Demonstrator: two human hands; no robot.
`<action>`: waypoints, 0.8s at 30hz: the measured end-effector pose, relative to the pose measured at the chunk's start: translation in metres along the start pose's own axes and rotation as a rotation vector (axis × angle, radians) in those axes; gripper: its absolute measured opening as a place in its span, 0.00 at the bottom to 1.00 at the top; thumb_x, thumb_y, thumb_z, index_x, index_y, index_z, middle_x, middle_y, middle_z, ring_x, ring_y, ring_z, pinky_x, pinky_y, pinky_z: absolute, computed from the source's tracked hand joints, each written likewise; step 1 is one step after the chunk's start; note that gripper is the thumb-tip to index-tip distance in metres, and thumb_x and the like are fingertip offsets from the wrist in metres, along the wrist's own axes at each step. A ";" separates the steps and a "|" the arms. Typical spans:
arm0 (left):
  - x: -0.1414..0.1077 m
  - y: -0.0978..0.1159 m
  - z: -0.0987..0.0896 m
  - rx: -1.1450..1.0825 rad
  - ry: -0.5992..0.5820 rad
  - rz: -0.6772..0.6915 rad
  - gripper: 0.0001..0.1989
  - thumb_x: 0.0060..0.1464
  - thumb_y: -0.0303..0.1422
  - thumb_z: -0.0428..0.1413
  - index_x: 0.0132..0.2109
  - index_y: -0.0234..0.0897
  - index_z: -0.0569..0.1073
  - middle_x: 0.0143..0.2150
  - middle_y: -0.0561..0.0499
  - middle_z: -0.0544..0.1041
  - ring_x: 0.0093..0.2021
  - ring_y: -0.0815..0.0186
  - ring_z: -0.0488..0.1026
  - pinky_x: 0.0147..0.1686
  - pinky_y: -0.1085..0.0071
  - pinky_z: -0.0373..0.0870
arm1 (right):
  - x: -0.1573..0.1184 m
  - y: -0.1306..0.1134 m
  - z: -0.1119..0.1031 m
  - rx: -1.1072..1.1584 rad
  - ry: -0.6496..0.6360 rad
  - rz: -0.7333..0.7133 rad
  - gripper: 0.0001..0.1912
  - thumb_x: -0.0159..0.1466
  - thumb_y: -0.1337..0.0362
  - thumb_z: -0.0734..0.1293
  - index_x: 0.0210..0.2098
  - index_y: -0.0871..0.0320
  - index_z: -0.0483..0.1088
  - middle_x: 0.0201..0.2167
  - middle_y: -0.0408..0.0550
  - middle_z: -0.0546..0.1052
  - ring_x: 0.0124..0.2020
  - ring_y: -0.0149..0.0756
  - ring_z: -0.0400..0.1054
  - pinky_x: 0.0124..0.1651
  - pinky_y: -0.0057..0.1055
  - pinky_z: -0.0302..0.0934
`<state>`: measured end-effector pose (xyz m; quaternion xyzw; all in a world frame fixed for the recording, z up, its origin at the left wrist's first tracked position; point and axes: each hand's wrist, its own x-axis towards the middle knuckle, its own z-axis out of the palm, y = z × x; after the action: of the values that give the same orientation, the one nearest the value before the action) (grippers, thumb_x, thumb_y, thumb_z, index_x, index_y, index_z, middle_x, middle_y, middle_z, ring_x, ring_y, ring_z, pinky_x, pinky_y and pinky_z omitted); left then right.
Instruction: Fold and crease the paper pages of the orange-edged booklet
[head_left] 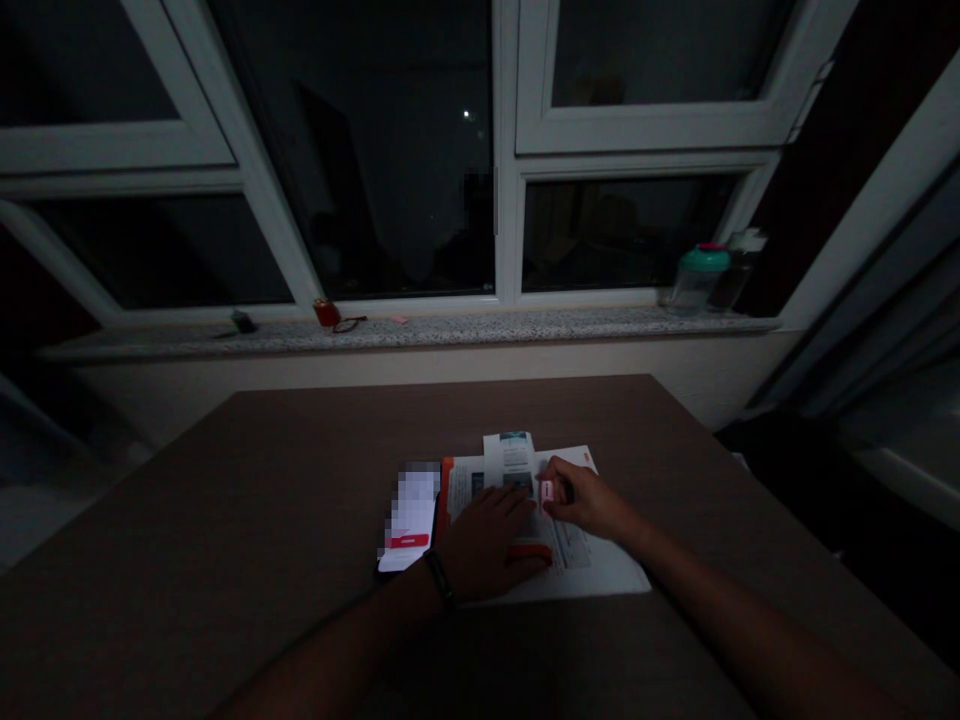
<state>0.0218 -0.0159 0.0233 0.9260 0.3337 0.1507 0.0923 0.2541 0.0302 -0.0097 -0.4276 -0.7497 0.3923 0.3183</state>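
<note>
Dark window ahead, brown tabletop below: fingertips of the right hand pinch a small pink tag, its long axis pointing toward the window, over a printed sheet. Left hand lies open and flat on the sheet, a smartphone just beside it.

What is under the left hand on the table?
The left hand rests on a printed sheet, with a red strip showing beside its fingers. Whatever lies directly beneath the palm is covered and cannot be seen.

Brown tabletop with printed papers, smartphone
</note>
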 end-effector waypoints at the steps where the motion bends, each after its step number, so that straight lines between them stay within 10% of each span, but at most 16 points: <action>1: 0.000 0.000 0.000 0.003 -0.005 0.000 0.32 0.60 0.54 0.52 0.63 0.37 0.63 0.65 0.41 0.65 0.65 0.51 0.60 0.63 0.51 0.56 | 0.000 0.000 0.000 0.001 0.000 0.003 0.13 0.55 0.67 0.69 0.38 0.56 0.64 0.23 0.34 0.65 0.23 0.29 0.59 0.26 0.23 0.51; 8: -0.001 -0.001 -0.001 0.018 -0.027 0.002 0.31 0.60 0.53 0.52 0.61 0.38 0.64 0.66 0.41 0.63 0.66 0.50 0.58 0.63 0.50 0.56 | 0.008 0.005 0.000 -0.121 0.205 0.007 0.12 0.55 0.68 0.67 0.39 0.57 0.64 0.25 0.37 0.67 0.25 0.30 0.61 0.28 0.25 0.54; 18: -0.001 -0.001 -0.003 -0.025 -0.004 0.001 0.28 0.61 0.52 0.51 0.61 0.40 0.65 0.65 0.42 0.64 0.65 0.53 0.60 0.63 0.53 0.57 | -0.005 -0.008 0.002 -0.097 0.025 -0.044 0.14 0.55 0.70 0.67 0.41 0.55 0.65 0.25 0.36 0.66 0.25 0.30 0.61 0.28 0.24 0.53; 24: -0.002 -0.010 0.001 -0.053 -0.003 -0.003 0.20 0.66 0.35 0.47 0.63 0.43 0.62 0.67 0.47 0.61 0.68 0.58 0.56 0.65 0.55 0.56 | -0.008 -0.012 0.003 -0.141 0.174 -0.098 0.17 0.57 0.71 0.64 0.46 0.56 0.67 0.29 0.40 0.69 0.30 0.32 0.64 0.33 0.26 0.57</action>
<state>0.0148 -0.0100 0.0196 0.9229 0.3311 0.1578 0.1176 0.2505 0.0185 -0.0020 -0.4442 -0.7650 0.2841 0.3699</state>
